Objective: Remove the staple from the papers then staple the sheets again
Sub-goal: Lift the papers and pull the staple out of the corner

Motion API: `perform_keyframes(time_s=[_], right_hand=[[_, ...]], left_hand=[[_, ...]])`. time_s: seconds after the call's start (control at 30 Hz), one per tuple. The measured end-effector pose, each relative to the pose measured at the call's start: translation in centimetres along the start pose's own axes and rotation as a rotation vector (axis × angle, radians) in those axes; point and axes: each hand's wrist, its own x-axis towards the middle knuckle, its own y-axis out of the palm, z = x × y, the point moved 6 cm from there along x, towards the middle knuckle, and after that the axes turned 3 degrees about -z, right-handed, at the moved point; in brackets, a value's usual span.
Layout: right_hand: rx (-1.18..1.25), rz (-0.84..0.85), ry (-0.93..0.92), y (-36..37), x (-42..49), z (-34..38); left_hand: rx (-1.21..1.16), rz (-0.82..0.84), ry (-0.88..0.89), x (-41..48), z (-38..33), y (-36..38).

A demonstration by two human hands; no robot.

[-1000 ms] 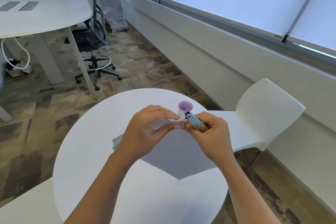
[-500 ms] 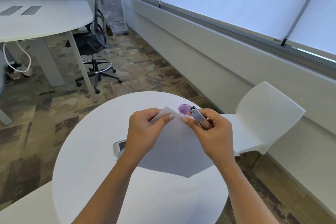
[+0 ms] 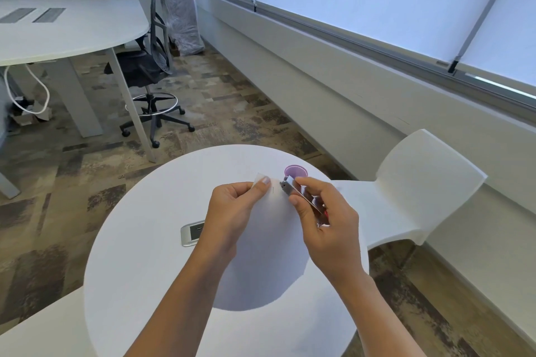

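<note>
White papers (image 3: 269,243) hang lifted above the round white table (image 3: 139,255). My left hand (image 3: 235,209) pinches their top corner, thumb on the front. A thin staple (image 3: 273,189) shows as a short line just right of that thumb. My right hand (image 3: 324,220) grips a small metal stapler (image 3: 295,193), its nose a little to the right of the staple and apart from it. Much of the stapler is hidden in my palm.
A small purple cup (image 3: 295,171) stands on the table behind the stapler. A grey socket panel (image 3: 192,232) is set in the tabletop left of the papers. A white chair (image 3: 406,194) stands at the right, a desk and a black office chair (image 3: 148,66) farther back.
The papers have been lifted and turned upright, uncovering the socket panel. The right hand with the stapler has drawn slightly away from the corner, so the staple now shows.
</note>
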Motion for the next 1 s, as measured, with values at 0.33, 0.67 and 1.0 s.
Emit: perform_keyframes(time_s=[0.33, 0.67, 1.0], right_hand=[[-0.302, -0.023, -0.223, -0.6, 0.3, 0.6], [-0.306, -0.041, -0.271, -1.0, 0.5, 1.1], [-0.3, -0.072, -0.31, -0.7, 0.4, 1.8]], left_hand=[[0.004, 0.023, 0.047, -0.7, -1.0, -0.3], [0.104, -0.005, 0.096, -1.2, -1.3, 0.0], [0.083, 0.004, 0.145, -1.1, -1.3, -0.2]])
